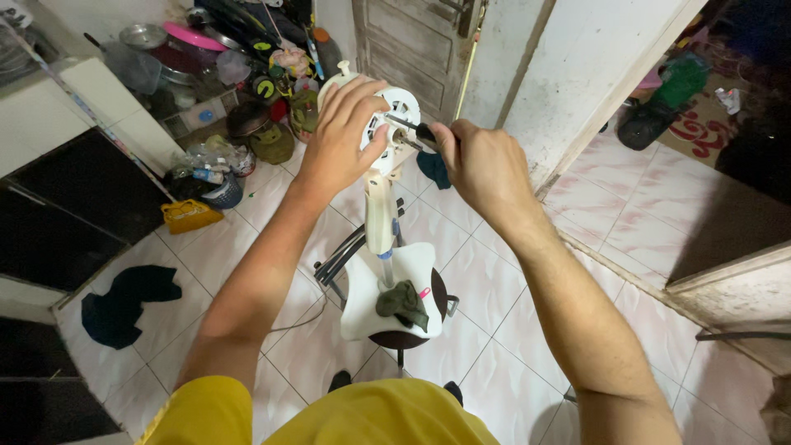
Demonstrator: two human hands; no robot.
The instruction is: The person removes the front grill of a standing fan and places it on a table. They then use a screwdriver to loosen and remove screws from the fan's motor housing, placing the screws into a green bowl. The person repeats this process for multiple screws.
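Upper centre of the frame, your left hand (342, 136) wraps closed over the white fan motor housing (394, 124), steadying it atop its upright stand; just right, your right hand (482, 165) grips a screwdriver (410, 132) shut, its shaft lying leftward into the round, slotted housing; both hands are equally near.

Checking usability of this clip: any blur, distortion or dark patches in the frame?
Head view: wide-angle bending at the edges; left hand, right hand and white fan motor housing well lit and fairly sharp; screwdriver slightly soft; dark cabinet underexposed.
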